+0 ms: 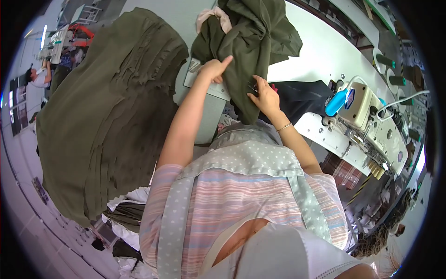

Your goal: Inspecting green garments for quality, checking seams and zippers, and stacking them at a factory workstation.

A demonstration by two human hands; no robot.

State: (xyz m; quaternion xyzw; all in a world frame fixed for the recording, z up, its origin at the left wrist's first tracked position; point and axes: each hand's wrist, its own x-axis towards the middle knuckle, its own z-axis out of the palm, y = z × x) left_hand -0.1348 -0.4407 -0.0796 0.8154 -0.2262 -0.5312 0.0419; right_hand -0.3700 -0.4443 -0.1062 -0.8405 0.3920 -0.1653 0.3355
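A dark olive-green cloth garment (248, 44) lies bunched on the table in front of me, one end hanging over the near edge toward my apron. My left hand (213, 70) rests at the garment's left side, index finger stretched out over the cloth and the other fingers partly bent. At its right edge is my right hand (267, 98), thumb and fingers around a small dark metal tool (253, 87) that looks like thread snips, mostly hidden. A bit of red shows behind these fingers. Pale pink cloth (213, 19) sits by the garment's upper left.
A large stack of olive cloth pieces (111, 107) hangs at my left. To the right stand a white sewing machine (371, 111) with a blue part, dark navy cloth (299, 97) and green thread cones (385, 61). A person (39, 76) works far left.
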